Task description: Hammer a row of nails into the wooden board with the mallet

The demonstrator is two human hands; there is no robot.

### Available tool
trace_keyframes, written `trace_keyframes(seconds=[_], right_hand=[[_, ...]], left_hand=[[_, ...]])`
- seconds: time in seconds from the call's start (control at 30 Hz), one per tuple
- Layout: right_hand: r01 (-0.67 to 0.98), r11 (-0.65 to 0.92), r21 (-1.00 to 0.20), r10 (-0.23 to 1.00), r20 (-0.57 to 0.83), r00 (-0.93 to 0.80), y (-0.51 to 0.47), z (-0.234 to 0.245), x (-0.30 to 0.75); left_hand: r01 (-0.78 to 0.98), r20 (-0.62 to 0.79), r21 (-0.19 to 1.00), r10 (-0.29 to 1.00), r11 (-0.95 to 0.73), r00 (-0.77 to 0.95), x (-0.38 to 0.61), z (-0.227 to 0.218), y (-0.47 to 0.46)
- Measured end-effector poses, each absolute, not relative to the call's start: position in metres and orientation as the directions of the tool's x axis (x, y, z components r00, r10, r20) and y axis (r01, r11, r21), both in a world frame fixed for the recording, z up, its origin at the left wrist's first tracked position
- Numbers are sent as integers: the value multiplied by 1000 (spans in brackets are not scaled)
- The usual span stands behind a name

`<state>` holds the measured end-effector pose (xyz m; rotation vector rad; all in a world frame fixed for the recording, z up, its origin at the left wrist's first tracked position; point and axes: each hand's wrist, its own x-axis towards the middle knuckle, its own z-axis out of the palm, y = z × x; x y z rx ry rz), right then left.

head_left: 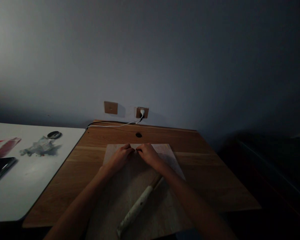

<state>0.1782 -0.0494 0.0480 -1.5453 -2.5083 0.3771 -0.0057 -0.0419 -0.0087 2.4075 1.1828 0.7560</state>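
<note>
Near the far end of a pale wooden board (122, 196), my left hand (123, 154) and my right hand (147, 154) meet almost fingertip to fingertip. Both are closed in a pinch. Something small and dark may be between the fingers, but it is too small and dim to name. Diagonally across the board lies a long tool (136, 208), with a pale, dark-spotted length towards me and a brown wooden part beyond it. My right forearm passes over its far end and hides it.
The board rests on a wooden desk (197, 166) with a round cable hole (138, 134). To the left, a white table (40, 180) bears a crumpled plastic wrapper (43, 146), a round dark lid-like object (54, 134) and a black device (1, 168). Cables run to a wall socket (145, 112).
</note>
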Motion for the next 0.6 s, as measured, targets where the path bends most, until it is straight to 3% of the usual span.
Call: trace_keyframes(seconds=[0.2, 0.37, 0.5, 0.6], right_hand=[[873, 420, -248, 900, -11, -436, -50, 43, 174], [847, 484, -220, 863, -40, -503, -47, 50, 177], [814, 543, -208, 821, -73, -566, -44, 53, 179], [800, 566, -198, 802, -96, -590, -41, 53, 180]], left_hand=[[677, 290, 557, 876, -482, 385, 0, -8, -40], [643, 212, 684, 937, -345, 278, -1, -6, -38], [501, 161, 823, 956, -266, 244, -9, -5, -30], [237, 96, 963, 986, -127, 137, -12, -4, -25]])
